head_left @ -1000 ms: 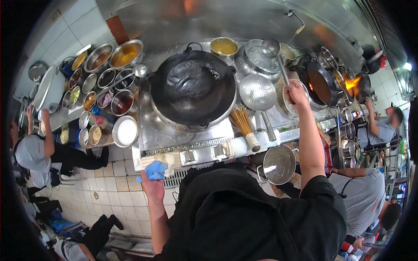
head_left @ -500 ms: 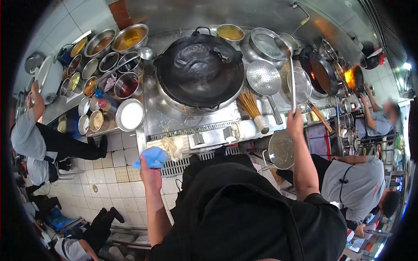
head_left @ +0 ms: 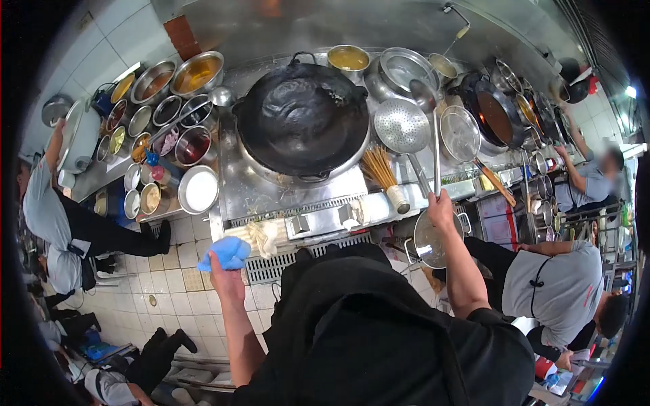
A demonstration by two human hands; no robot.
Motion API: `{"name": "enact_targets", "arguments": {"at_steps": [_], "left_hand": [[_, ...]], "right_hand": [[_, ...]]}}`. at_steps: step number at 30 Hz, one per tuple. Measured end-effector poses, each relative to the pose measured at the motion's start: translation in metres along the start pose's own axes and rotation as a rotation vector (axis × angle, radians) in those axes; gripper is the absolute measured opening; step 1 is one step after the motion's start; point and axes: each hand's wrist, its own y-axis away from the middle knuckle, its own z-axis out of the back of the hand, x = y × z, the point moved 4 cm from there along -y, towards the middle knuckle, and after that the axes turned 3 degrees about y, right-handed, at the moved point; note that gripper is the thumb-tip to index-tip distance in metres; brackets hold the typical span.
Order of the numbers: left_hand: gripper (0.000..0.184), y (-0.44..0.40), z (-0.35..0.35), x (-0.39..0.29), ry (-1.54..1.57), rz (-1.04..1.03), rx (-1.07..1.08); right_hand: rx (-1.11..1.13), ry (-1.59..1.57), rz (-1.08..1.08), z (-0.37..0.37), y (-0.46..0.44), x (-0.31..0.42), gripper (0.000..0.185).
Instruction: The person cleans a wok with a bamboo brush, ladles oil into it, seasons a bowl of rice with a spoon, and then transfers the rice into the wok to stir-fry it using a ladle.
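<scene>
One blue cloth (head_left: 225,253) is in the left hand (head_left: 228,283), fingers curled around it, just off the front left corner of the surface (head_left: 254,196). One ladle (head_left: 435,135) is in the right hand (head_left: 441,209), closed around its handle over the surface's front edge, bowl toward the back. Between the hands and farther back sits one black wok (head_left: 298,122); right of it lie one perforated skimmer (head_left: 402,127) and one bamboo brush (head_left: 384,177), the brush at the front edge.
</scene>
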Motion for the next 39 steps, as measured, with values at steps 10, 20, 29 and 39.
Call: {"name": "enact_targets", "arguments": {"at_steps": [10,20,29,39], "left_hand": [[0.046,0.021,0.006,0.011,0.073,-0.056,-0.134],[0.049,0.009,0.024,0.002,0.102,-0.091,-0.188],[0.045,-0.042,0.055,-0.042,0.126,-0.015,-0.078],[0.048,-0.078,0.139,-0.106,0.138,0.012,-0.203]], "right_hand": [[0.04,-0.133,-0.117,0.029,-0.044,0.023,0.025],[0.252,-0.826,-0.4,0.042,-0.051,0.129,0.024],[0.959,-1.214,-0.297,-0.073,-0.078,0.428,0.017],[0.882,-0.727,-0.156,-0.287,-0.065,0.601,0.015]]}}
